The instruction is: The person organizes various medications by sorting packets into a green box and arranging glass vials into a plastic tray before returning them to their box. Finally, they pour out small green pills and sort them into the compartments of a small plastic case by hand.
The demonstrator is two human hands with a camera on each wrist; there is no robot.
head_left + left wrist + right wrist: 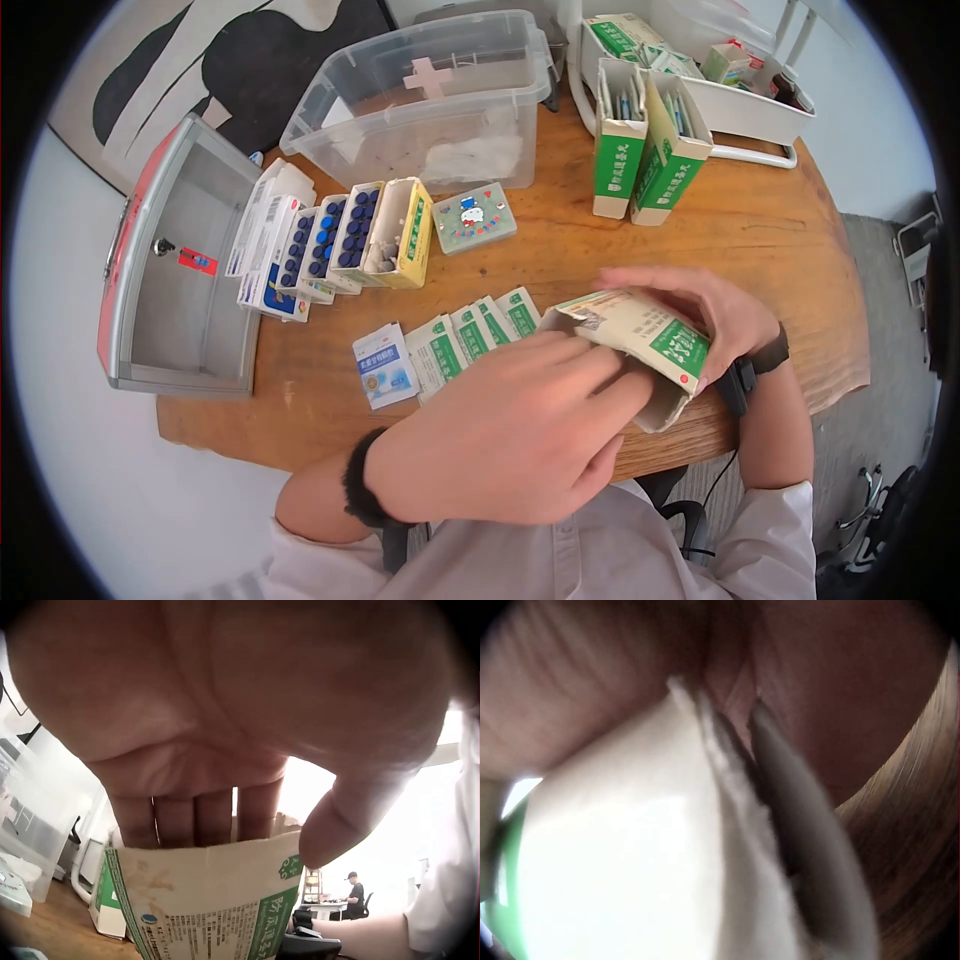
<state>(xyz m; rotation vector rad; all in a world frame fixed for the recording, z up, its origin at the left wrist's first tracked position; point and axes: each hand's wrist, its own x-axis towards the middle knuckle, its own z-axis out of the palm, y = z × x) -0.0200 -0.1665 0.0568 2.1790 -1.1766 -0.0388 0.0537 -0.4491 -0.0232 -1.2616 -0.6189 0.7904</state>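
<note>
A cream and green medicine box [640, 325] with a torn open end is tilted over the table's near edge. My right hand [735, 310] grips it from the far side, and in the right wrist view its cardboard edges [735, 780] lie against the palm. The four fingers of my left hand [500, 430] reach straight into the box's open end, as the left wrist view shows, with the thumb [337, 832] outside. The fingertips are hidden inside. Beside the left hand lie several green and white sachets [436, 352] and a blue and white sachet [384, 367].
Boxes of blue-capped vials [355, 228], a yellow box [415, 240] and a card case [474, 218] stand beyond the sachets. A clear bin [420, 120], two green boxes [665, 170], a white rack [745, 120] and a lidded silver case [185, 270] surround the wooden table [780, 230].
</note>
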